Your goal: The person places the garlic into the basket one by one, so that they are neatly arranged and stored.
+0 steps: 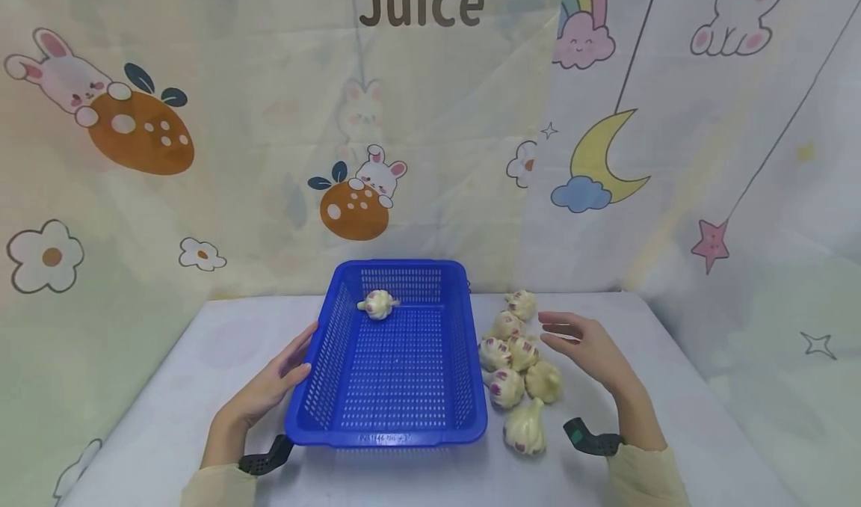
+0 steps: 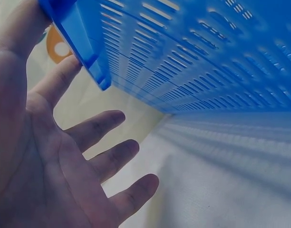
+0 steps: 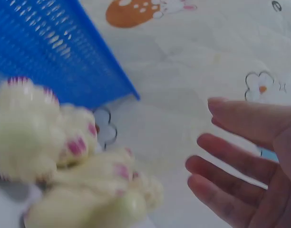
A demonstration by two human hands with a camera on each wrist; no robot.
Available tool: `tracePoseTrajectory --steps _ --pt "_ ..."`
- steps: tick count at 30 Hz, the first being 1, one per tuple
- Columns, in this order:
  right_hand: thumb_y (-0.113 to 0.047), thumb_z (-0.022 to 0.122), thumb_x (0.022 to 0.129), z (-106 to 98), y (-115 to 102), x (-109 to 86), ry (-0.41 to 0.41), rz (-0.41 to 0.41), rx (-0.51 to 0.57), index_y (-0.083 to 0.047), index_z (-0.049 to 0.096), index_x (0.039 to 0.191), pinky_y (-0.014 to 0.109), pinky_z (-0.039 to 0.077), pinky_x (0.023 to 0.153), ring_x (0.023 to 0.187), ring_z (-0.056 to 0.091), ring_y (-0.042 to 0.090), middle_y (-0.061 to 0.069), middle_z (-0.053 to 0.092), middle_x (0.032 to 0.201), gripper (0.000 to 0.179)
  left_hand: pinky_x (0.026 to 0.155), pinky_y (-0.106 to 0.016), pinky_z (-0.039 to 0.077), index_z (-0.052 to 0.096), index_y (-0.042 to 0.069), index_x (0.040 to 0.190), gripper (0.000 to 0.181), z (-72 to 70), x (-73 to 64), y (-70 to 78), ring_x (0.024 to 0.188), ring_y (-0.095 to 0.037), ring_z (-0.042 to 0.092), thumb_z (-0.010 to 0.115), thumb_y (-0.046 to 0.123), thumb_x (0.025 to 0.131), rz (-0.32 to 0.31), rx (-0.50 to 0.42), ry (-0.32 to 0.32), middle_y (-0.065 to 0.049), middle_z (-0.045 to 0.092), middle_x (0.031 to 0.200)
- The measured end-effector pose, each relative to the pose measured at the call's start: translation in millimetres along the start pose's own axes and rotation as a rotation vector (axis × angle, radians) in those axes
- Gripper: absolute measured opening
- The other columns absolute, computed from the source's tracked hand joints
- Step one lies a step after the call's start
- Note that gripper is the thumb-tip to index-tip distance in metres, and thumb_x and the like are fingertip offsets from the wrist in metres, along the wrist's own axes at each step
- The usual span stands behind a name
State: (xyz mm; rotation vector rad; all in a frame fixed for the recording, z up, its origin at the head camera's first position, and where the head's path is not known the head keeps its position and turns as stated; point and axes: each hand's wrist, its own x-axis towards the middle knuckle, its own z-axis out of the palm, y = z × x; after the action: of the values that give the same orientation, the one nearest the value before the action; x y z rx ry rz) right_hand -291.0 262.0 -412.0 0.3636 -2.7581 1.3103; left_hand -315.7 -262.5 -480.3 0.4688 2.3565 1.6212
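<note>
A blue plastic basket (image 1: 397, 395) with slotted walls stands at the middle of the table; one garlic bulb (image 1: 379, 306) lies inside near its back left corner. My left hand (image 1: 272, 383) is at the basket's left side. In the left wrist view, its thumb and one finger touch the basket's rim (image 2: 95, 66), while the other fingers extend free below. More garlic bulbs (image 1: 506, 387), several of them with purple patches, lie in a cluster along the basket's right side. My right hand (image 1: 592, 346) hovers right of that cluster, fingers loosely bent and apart, holding nothing.
A white-covered table (image 1: 215, 357) carries everything. Behind it hangs a printed cloth backdrop (image 1: 269, 155) with rabbits, flowers and a moon. The nearest loose bulb (image 1: 525, 428) lies by the basket's front right corner.
</note>
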Motion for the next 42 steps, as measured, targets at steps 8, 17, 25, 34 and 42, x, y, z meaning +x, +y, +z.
tracePoseTrajectory --steps 8,17,25,34,42 --pt "-0.034 0.063 0.091 -5.9 8.1 -9.3 -0.012 -0.009 -0.072 -0.008 0.055 0.131 0.044 0.05 0.094 0.117 0.059 0.033 0.014 0.059 0.13 0.048 0.105 -0.071 0.021 0.011 0.04 0.151 0.064 -2.1 -2.0 -2.2 0.143 -0.046 0.016 0.046 0.024 0.1 0.041 -0.009 -0.009 -0.015 0.013 0.159" --pt "-0.025 0.069 0.088 -11.2 -17.2 -23.1 0.041 -0.057 -0.147 -0.007 0.059 0.126 0.042 0.051 0.092 0.112 0.061 0.03 0.012 0.062 0.124 0.043 0.105 -0.07 0.022 0.01 0.04 0.151 0.064 -2.4 0.1 -6.1 0.143 -0.047 0.015 0.046 0.026 0.1 0.036 0.003 -0.021 -0.016 0.012 0.159" --pt "-0.019 0.072 0.084 4.2 -41.3 -21.1 0.076 -0.143 -0.243 -0.01 0.066 0.117 0.041 0.054 0.088 0.11 0.062 0.028 0.008 0.066 0.115 0.034 0.106 -0.072 0.018 0.009 0.04 0.151 0.066 1.3 0.7 3.1 0.144 -0.047 0.012 0.049 0.033 0.098 0.006 -0.027 -0.012 -0.015 0.009 0.16" --pt "-0.019 0.079 0.076 26.6 -35.7 -65.9 0.222 -0.292 -0.529 -0.016 0.07 0.107 0.038 0.057 0.076 0.096 0.067 0.022 -0.001 0.067 0.106 0.033 0.105 -0.072 0.017 0.01 0.042 0.151 0.065 -0.6 5.1 2.9 0.144 -0.046 0.012 0.048 0.031 0.099 -0.008 -0.005 -0.014 -0.015 0.009 0.16" --pt "-0.025 0.083 0.069 47.4 -21.6 -103.8 0.235 -0.341 -0.661 -0.02 0.069 0.109 0.024 0.055 0.06 0.082 0.068 0.013 -0.006 0.064 0.105 0.043 0.105 -0.073 0.016 0.009 0.043 0.151 0.066 -1.1 3.2 0.5 0.144 -0.047 0.01 0.048 0.032 0.098 -0.02 -0.012 -0.011 -0.016 0.008 0.16"
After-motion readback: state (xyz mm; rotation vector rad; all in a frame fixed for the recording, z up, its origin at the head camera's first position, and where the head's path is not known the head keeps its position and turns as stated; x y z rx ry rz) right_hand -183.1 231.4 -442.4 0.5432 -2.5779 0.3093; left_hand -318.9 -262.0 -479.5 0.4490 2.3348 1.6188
